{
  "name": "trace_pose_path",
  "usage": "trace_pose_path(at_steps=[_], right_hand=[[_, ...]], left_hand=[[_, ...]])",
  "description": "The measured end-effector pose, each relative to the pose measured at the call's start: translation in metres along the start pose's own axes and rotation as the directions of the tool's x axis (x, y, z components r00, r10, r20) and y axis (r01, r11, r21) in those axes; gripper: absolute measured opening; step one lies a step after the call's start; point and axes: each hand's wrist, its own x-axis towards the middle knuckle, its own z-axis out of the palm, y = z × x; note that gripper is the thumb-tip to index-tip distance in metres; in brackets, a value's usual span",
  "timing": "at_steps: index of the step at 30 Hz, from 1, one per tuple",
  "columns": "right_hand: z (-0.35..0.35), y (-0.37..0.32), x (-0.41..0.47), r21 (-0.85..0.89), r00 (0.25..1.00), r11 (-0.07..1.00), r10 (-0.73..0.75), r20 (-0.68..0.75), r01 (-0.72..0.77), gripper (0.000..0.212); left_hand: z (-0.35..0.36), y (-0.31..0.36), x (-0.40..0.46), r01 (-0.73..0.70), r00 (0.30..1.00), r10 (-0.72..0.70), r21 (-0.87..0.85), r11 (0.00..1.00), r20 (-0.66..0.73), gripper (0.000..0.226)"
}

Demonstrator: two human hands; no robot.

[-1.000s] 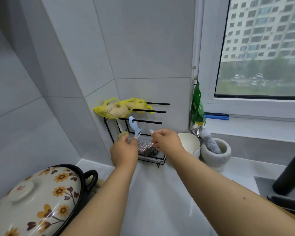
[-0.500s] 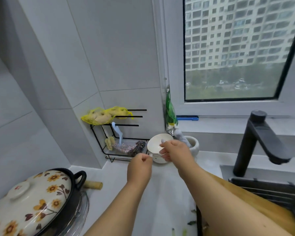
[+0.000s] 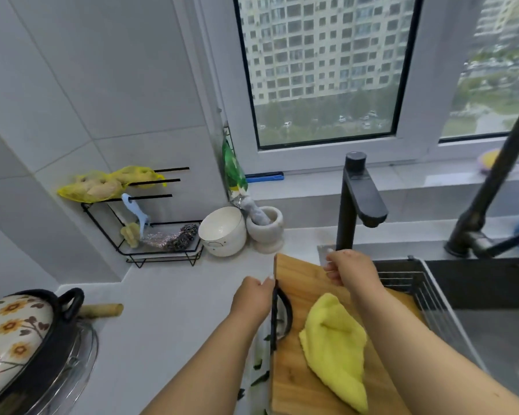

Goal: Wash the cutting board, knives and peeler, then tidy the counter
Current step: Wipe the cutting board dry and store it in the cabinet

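Wooden cutting board (image 3: 300,283) carries yellow cloth (image 3: 336,348); white bowl (image 3: 222,232) beside mortar (image 3: 267,232).

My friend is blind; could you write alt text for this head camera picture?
A person's left hand and right hand grasp a wooden cutting board beside a dark sink, a yellow cloth lying on it. A white bowl and wire rack stand behind.

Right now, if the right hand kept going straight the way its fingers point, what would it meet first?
The right hand points up and left over the cutting board. Past the board's far edge, the stone mortar looks first in line, though depth is unclear.
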Motion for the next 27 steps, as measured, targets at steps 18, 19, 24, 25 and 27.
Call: trace_pose_path(at_steps=[18, 19, 24, 25, 27], right_hand=[[-0.098, 0.067, 0.012, -0.185, 0.982, 0.973, 0.108, -0.156, -0.136, 0.023], [-0.102, 0.065, 0.011, -0.211, 0.983, 0.970, 0.089, -0.160, -0.122, 0.025], [-0.114, 0.053, 0.009, -0.368, 0.976, 0.928, -0.019, -0.216, -0.064, 0.029], [-0.117, 0.049, 0.007, -0.425, 0.971, 0.904, -0.052, -0.234, -0.054, 0.028], [-0.122, 0.041, 0.007, -0.515, 0.951, 0.855, -0.107, -0.289, -0.060, 0.025]], left_hand=[[0.033, -0.006, 0.007, 0.110, 0.989, -0.104, 0.050, 0.993, -0.105, 0.076], [0.025, -0.004, 0.005, 0.099, 0.989, -0.097, 0.012, 0.995, -0.114, 0.071], [-0.027, 0.001, -0.012, 0.061, 0.983, -0.090, -0.177, 0.982, -0.161, 0.055], [-0.034, 0.002, -0.017, 0.067, 0.981, -0.099, -0.188, 0.980, -0.166, 0.056], [-0.041, 0.001, -0.022, 0.086, 0.977, -0.123, -0.208, 0.974, -0.172, 0.058]])
